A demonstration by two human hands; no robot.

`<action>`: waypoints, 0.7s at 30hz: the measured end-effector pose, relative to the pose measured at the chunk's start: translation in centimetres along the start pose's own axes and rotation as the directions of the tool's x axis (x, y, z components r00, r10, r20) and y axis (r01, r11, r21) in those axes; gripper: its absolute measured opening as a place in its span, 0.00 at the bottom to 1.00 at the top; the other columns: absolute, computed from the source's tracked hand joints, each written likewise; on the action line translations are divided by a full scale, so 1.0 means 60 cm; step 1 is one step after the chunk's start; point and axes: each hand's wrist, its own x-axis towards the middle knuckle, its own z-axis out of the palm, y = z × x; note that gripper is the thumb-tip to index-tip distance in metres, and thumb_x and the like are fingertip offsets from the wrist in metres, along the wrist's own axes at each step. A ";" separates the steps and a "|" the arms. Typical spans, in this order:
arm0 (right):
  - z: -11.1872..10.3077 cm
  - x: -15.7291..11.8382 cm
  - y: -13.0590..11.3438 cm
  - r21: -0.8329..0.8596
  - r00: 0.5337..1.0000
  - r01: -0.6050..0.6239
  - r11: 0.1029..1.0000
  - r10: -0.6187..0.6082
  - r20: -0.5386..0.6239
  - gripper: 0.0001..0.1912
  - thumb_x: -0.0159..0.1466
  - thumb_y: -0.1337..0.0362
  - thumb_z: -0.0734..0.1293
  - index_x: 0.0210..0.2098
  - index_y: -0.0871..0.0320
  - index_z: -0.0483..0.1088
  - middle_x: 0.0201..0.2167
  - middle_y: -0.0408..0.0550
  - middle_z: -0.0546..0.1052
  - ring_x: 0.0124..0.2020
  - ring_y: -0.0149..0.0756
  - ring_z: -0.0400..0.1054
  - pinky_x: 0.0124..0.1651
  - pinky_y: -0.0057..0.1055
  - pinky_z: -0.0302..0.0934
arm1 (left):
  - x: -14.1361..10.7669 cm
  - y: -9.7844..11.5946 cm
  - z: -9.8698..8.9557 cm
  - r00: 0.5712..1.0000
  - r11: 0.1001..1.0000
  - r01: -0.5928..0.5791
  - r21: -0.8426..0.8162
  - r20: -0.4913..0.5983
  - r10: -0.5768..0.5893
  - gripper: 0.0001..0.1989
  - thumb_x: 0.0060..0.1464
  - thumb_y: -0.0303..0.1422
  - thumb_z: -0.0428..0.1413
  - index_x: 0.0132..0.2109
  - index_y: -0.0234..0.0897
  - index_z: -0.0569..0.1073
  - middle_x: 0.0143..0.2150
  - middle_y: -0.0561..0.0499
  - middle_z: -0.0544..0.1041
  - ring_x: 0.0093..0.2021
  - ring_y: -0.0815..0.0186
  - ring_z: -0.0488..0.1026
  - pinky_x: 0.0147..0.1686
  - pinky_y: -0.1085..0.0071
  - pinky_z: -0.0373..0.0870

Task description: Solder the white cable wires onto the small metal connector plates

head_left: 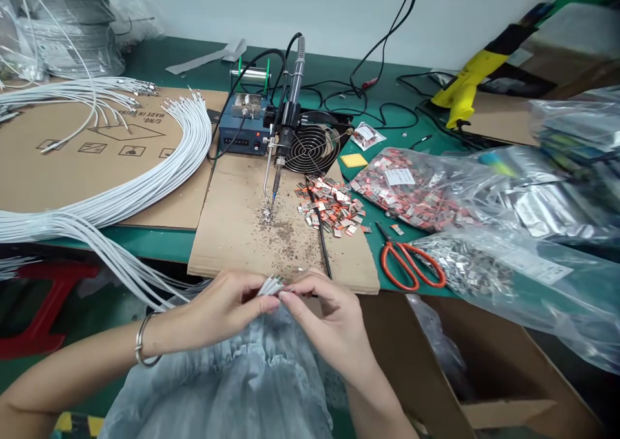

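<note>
My left hand (237, 300) is closed round a small bunch of white wires (269, 286), their stripped ends pointing up and to the right. At those tips, the thumb and fingers of my right hand (324, 306) are pinched together; what lies between them is too small to make out. Both hands are just in front of the cardboard sheet (232, 232). Beyond them a soldering iron (285, 116) hangs tip down in a stand, over a patch of solder specks. A pile of small metal-and-orange parts (334, 206) lies to its right.
A blue soldering station (242, 129) and a black fan (314, 147) stand behind. Orange-handled scissors (411, 265) lie right, beside bags of orange parts (416, 187) and metal pieces (469, 265). A long white wire bundle (159, 187) curves across the left. An open cardboard box (484, 361) sits lower right.
</note>
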 end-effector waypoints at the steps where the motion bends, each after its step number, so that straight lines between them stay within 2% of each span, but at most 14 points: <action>1: 0.002 0.000 0.001 0.045 1.000 -0.012 0.999 0.013 -0.014 0.05 0.57 0.69 0.66 0.24 0.58 0.69 0.22 0.42 0.72 0.26 0.31 0.66 0.31 0.28 0.59 | 0.000 -0.001 -0.002 0.999 1.000 -0.015 -0.013 -0.052 0.014 0.15 0.57 0.39 0.48 0.33 0.31 0.71 0.29 0.51 0.72 0.31 0.68 0.66 0.30 0.75 0.62; 3: 0.004 0.000 0.002 0.115 0.999 -0.042 0.992 0.044 -0.018 0.05 0.56 0.69 0.67 0.24 0.58 0.70 0.22 0.42 0.72 0.25 0.31 0.65 0.30 0.28 0.58 | 0.001 -0.002 -0.005 0.988 0.997 -0.039 -0.064 -0.154 0.029 0.14 0.59 0.38 0.46 0.37 0.32 0.71 0.33 0.50 0.73 0.33 0.69 0.66 0.32 0.75 0.62; 4: 0.004 -0.001 0.002 0.135 0.998 -0.061 0.989 0.063 -0.012 0.04 0.56 0.68 0.67 0.24 0.58 0.70 0.21 0.42 0.72 0.25 0.31 0.65 0.30 0.28 0.58 | 0.003 -0.003 -0.005 0.985 0.995 -0.040 -0.088 -0.170 0.024 0.14 0.58 0.38 0.46 0.39 0.32 0.70 0.34 0.50 0.73 0.32 0.70 0.66 0.32 0.75 0.62; 6: 0.003 -0.001 0.003 0.150 0.995 -0.096 0.984 0.096 0.007 0.05 0.56 0.68 0.67 0.24 0.58 0.71 0.21 0.42 0.71 0.25 0.31 0.64 0.29 0.29 0.57 | 0.005 -0.004 -0.004 0.995 0.993 -0.009 -0.118 -0.101 -0.003 0.13 0.56 0.38 0.50 0.41 0.32 0.71 0.31 0.52 0.71 0.27 0.72 0.62 0.27 0.77 0.59; 9: 0.000 0.002 -0.001 0.155 0.993 -0.122 0.980 0.120 0.021 0.04 0.55 0.67 0.68 0.24 0.59 0.72 0.21 0.43 0.71 0.25 0.31 0.63 0.29 0.29 0.56 | 0.008 -0.007 0.004 0.999 0.986 0.041 -0.163 0.027 -0.037 0.13 0.53 0.39 0.54 0.36 0.31 0.72 0.21 0.57 0.64 0.21 0.75 0.53 0.20 0.78 0.50; 11: -0.002 0.004 -0.005 0.155 0.991 -0.132 0.979 0.131 0.018 0.02 0.54 0.68 0.68 0.26 0.59 0.73 0.22 0.44 0.72 0.25 0.31 0.63 0.29 0.28 0.56 | 0.008 -0.008 0.008 0.998 0.978 0.056 -0.203 0.020 -0.053 0.13 0.53 0.39 0.53 0.33 0.31 0.71 0.19 0.59 0.58 0.20 0.76 0.51 0.19 0.77 0.47; 14: -0.004 0.008 -0.008 0.211 0.985 -0.173 0.962 0.169 0.036 0.02 0.53 0.69 0.69 0.24 0.59 0.73 0.21 0.44 0.72 0.24 0.31 0.63 0.28 0.28 0.55 | 0.005 -0.006 0.008 0.998 0.977 0.068 -0.204 0.006 -0.068 0.12 0.53 0.39 0.53 0.35 0.32 0.70 0.19 0.60 0.56 0.20 0.76 0.51 0.19 0.77 0.46; 16: -0.003 0.013 -0.006 0.378 0.969 -0.245 0.893 0.223 0.102 0.03 0.52 0.70 0.70 0.22 0.59 0.73 0.19 0.43 0.71 0.22 0.29 0.62 0.26 0.27 0.54 | 0.002 -0.002 0.006 0.998 0.981 0.062 -0.182 0.017 -0.060 0.12 0.54 0.39 0.53 0.34 0.32 0.70 0.19 0.60 0.57 0.21 0.75 0.51 0.20 0.76 0.47; 19: 0.001 0.023 0.001 0.631 0.943 -0.329 0.702 0.271 0.191 0.08 0.52 0.65 0.70 0.18 0.59 0.71 0.15 0.41 0.67 0.19 0.27 0.58 0.22 0.25 0.51 | 0.000 0.006 0.003 0.997 0.977 0.072 -0.202 0.050 -0.063 0.13 0.54 0.40 0.53 0.33 0.32 0.69 0.19 0.59 0.56 0.21 0.75 0.51 0.20 0.75 0.47; 20: 0.001 0.026 0.003 0.686 0.946 -0.315 0.655 0.275 0.172 0.11 0.53 0.62 0.70 0.17 0.58 0.69 0.14 0.39 0.64 0.18 0.26 0.56 0.22 0.25 0.50 | -0.001 0.008 0.002 0.995 0.970 0.088 -0.226 0.058 -0.077 0.13 0.53 0.40 0.53 0.33 0.32 0.69 0.19 0.59 0.56 0.21 0.75 0.51 0.20 0.75 0.46; 21: -0.001 0.030 0.006 0.724 0.955 -0.264 0.638 0.280 0.101 0.13 0.54 0.60 0.69 0.17 0.57 0.67 0.14 0.37 0.61 0.18 0.26 0.54 0.21 0.24 0.50 | -0.003 0.009 0.002 0.994 0.962 0.106 -0.252 0.060 -0.094 0.13 0.53 0.40 0.53 0.32 0.32 0.69 0.19 0.59 0.57 0.20 0.75 0.51 0.20 0.75 0.46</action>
